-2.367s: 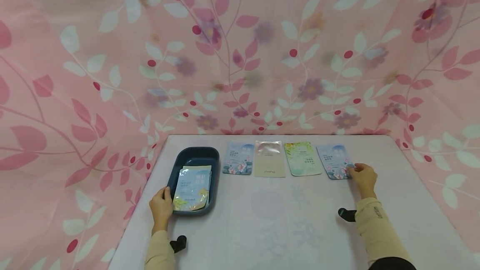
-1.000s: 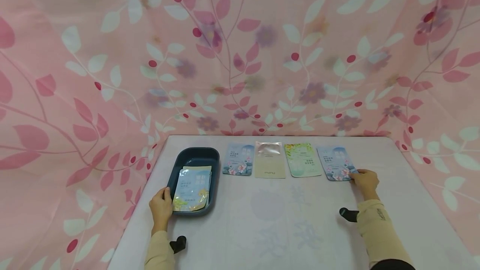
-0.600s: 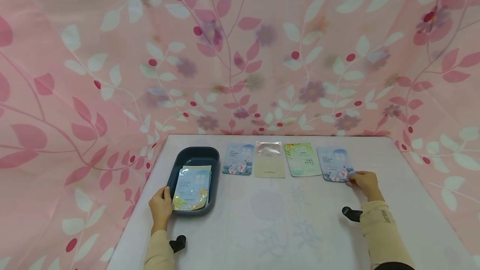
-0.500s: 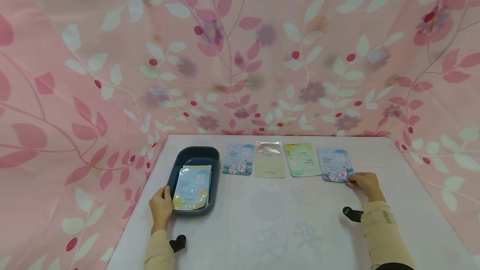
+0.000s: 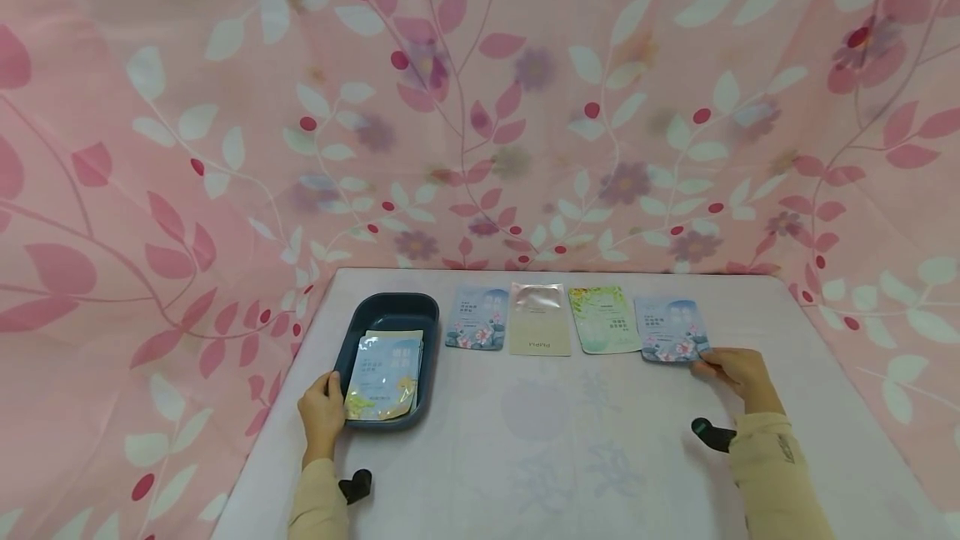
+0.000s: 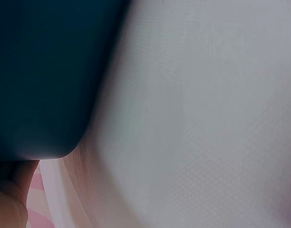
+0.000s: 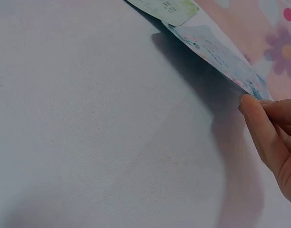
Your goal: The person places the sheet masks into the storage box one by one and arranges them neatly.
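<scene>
My right hand (image 5: 738,372) pinches the lower right corner of a blue sheet mask packet (image 5: 671,327) with pink flowers, the rightmost in a row. In the right wrist view, thumb and finger hold that packet (image 7: 221,54) by its corner, its near edge casting a shadow on the cloth. Its left edge meets the green packet (image 5: 606,319). My left hand (image 5: 322,415) grips the left rim of a dark blue tray (image 5: 390,307); several packets lie stacked in it, a light blue one (image 5: 384,377) on top. The left wrist view shows mostly the tray's outer wall (image 6: 45,85).
Left of the green packet lie a beige packet (image 5: 540,332) with a silvery end and another blue flowered packet (image 5: 476,319). A white cloth (image 5: 570,457) covers the table. A pink floral curtain (image 5: 480,107) hangs behind its far edge.
The rightmost blue packet has turned straighter and shifted slightly nearer, its left edge now meeting the green packet. My right hand moved a little right and toward me; the left hand stayed on the tray.
</scene>
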Available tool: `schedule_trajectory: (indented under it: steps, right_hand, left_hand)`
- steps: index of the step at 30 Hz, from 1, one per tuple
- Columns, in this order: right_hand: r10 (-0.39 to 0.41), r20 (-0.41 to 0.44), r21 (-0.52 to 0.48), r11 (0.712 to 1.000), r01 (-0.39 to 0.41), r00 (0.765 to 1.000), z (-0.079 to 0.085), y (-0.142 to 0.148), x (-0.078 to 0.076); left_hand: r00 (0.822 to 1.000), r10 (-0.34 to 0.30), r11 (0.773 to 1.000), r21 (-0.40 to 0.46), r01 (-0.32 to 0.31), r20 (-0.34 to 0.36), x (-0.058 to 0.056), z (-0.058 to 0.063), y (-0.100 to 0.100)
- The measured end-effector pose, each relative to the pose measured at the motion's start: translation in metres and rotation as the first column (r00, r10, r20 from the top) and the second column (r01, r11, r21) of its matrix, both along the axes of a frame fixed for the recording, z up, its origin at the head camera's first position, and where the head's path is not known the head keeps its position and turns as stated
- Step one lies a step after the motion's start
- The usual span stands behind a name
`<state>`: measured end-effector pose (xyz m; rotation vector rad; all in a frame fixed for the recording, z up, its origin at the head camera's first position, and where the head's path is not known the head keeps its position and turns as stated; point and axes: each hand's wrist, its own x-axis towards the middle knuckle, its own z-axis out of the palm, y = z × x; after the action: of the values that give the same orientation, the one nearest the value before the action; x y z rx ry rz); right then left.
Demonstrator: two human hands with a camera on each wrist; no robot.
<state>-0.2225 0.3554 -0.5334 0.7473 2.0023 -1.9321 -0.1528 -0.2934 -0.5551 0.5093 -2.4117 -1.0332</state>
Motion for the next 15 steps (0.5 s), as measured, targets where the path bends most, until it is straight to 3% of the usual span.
schedule_trajectory:
  steps: [7, 15]
  right_hand:
    - [-0.046, -0.067, -0.125, 0.991, 0.037, 0.997, 0.008, -0.006, 0.007]
    - [-0.031, -0.201, -0.142, 0.990, 0.002, 0.979, 0.016, -0.017, 0.022]
  left_hand:
    - [0.999, 0.000, 1.000, 0.022, -0.001, 0.035, 0.000, 0.001, 0.000]
    - [1.000, 0.001, 1.000, 0.015, -0.002, 0.025, 0.000, 0.001, 0.000]
